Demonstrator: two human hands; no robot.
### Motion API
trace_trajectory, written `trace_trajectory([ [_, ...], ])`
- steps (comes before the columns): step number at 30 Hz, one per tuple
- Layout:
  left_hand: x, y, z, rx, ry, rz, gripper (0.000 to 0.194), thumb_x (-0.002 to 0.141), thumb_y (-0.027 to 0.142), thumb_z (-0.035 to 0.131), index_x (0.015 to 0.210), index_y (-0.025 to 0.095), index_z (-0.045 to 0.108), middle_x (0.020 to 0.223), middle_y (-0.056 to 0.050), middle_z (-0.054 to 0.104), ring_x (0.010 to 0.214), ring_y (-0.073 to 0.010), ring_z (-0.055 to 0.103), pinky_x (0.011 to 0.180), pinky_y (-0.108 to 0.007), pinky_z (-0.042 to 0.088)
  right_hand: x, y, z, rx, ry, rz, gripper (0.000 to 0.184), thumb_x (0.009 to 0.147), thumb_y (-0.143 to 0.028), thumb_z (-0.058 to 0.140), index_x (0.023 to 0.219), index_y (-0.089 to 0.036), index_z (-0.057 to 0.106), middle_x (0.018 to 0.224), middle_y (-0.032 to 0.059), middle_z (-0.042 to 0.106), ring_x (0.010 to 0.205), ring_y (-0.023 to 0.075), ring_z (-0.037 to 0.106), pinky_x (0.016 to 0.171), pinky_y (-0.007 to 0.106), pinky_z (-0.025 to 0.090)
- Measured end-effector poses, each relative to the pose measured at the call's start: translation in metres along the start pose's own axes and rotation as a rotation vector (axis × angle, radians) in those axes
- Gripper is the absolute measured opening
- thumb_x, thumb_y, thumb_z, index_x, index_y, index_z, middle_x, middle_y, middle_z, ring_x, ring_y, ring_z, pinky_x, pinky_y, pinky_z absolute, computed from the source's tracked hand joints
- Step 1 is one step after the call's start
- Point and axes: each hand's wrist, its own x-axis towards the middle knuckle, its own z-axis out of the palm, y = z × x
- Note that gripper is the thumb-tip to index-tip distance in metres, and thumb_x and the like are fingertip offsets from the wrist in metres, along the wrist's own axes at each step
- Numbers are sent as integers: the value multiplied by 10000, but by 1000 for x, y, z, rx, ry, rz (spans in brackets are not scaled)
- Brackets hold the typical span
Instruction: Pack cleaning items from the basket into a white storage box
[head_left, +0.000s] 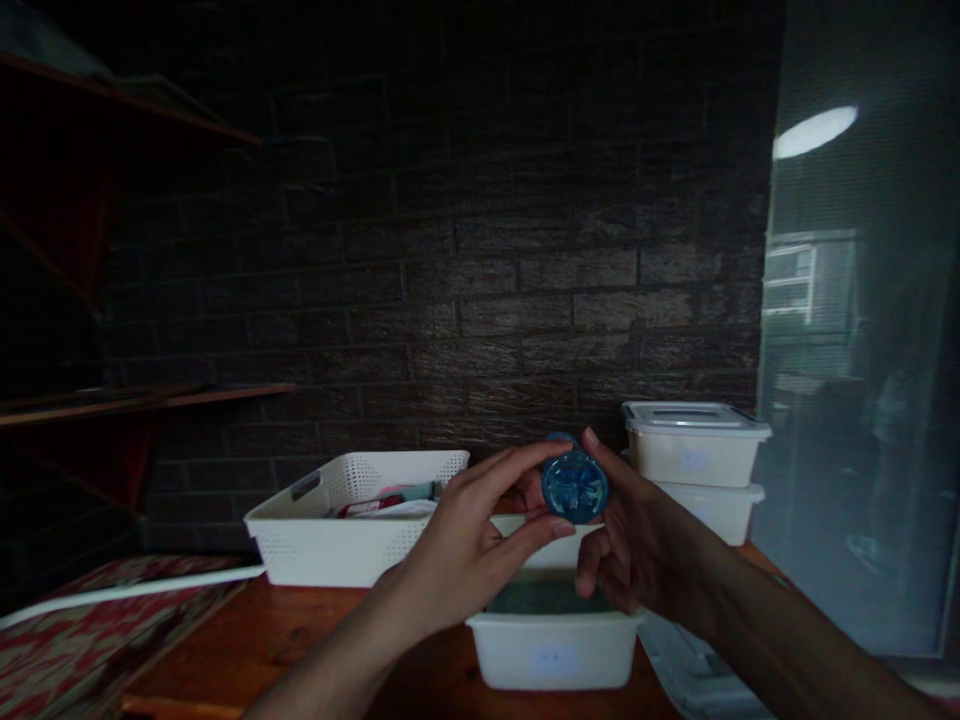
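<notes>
Blue translucent plastic bottle point(575, 487), held by the left hand point(457, 550), is above the open white plastic bin point(517, 655), lower centre, not inside; the right hand point(645, 530) curls close, its grip unclear. Pale lid point(694, 672) lies off, lower right.

From here, the open tub point(555, 655) is pale plastic, smooth w/ a low sheen. Above it, the blue bottle point(575, 487) is see-through plastic, glossy, w/ a moulded base. L of the tub, the basket point(322, 555) is white plastic, matt-ish, perforated. R of it, the stacked boxes point(671, 460) are smooth plastic. Under it, the counter point(300, 625) is wood, slight sheen. Behind, the brick wall point(450, 200) is rough, mostly matt.
</notes>
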Motion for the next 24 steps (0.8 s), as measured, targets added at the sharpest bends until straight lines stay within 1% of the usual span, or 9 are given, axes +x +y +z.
trace_trajectory([
  [2, -1, 0, 0, 28, 0, 4, 529, 908, 347, 696, 1397, 392, 499, 1201, 2, 638, 1043, -166, 602, 974, -316, 498, 2, 3, -1, 28, -50, -2, 730, 985, -712, 291, 1185, -94, 624, 708, 85, 730, 475, 204, 702, 336, 218, 504],
  [5, -2, -3, -1, 51, -4, 24, 527, 927, 336, 674, 1411, 404, 478, 1246, 6, 623, 1060, -153, 600, 932, -269, 506, 6, 8, -7, 61, -158, 6, 769, 950, -763, 300, 1146, -100, 635, 901, 122, 745, 594, 224, 741, 387, 250, 551],
  [7, -3, -5, 0, 25, -8, 12, 510, 950, 322, 640, 1420, 413, 463, 1304, 8, 602, 1127, -155, 590, 973, -269, 501, 9, 11, -10, 71, -202, 28, 815, 930, -797, 273, 1114, -91, 638, 969, 140, 732, 609, 226, 740, 404, 270, 565],
  [9, -5, -6, 0, -16, -19, -16, 487, 966, 315, 614, 1417, 420, 460, 1352, 12, 580, 1199, -163, 574, 1038, -289, 485, 11, 14, -12, 80, -224, 46, 842, 920, -813, 249, 1091, -86, 638, 974, 142, 720, 605, 224, 733, 406, 277, 566],
  [12, -7, -7, 2, -64, -45, -49, 472, 982, 306, 584, 1421, 416, 451, 1375, 9, 569, 1228, -168, 578, 1070, -306, 482, 12, 16, -13, 78, -223, 53, 848, 911, -822, 241, 1089, -93, 635, 985, 130, 702, 588, 220, 721, 394, 282, 558],
  [18, -10, -14, 7, -160, -54, -48, 463, 993, 265, 562, 1427, 387, 454, 1362, -13, 577, 1240, -179, 592, 1069, -307, 489, 10, 20, -14, 44, -173, 59, 844, 901, -835, 216, 1153, -133, 612, 1030, 118, 685, 554, 212, 706, 369, 285, 538],
  [21, -10, -18, 8, -256, -44, -51, 473, 989, 240, 576, 1426, 380, 459, 1366, -7, 584, 1235, -167, 602, 1058, -270, 489, 8, 24, -17, 49, -147, 59, 810, 934, -793, 170, 1193, -157, 601, 996, 103, 691, 549, 217, 707, 375, 296, 541],
  [22, -10, -20, 9, -287, -43, -52, 475, 986, 237, 584, 1422, 379, 463, 1352, -2, 595, 1227, -162, 609, 1047, -255, 493, 8, 26, -18, 51, -139, 63, 812, 943, -780, 155, 1185, -151, 608, 974, 101, 693, 547, 218, 708, 378, 297, 541],
  [24, -11, -22, 10, -337, -47, -58, 471, 982, 235, 594, 1415, 376, 473, 1344, 1, 605, 1212, -158, 619, 1031, -240, 499, 7, 29, -19, 39, -126, 85, 868, 944, -779, 125, 1106, -100, 641, 881, 107, 695, 517, 207, 697, 370, 272, 526],
])
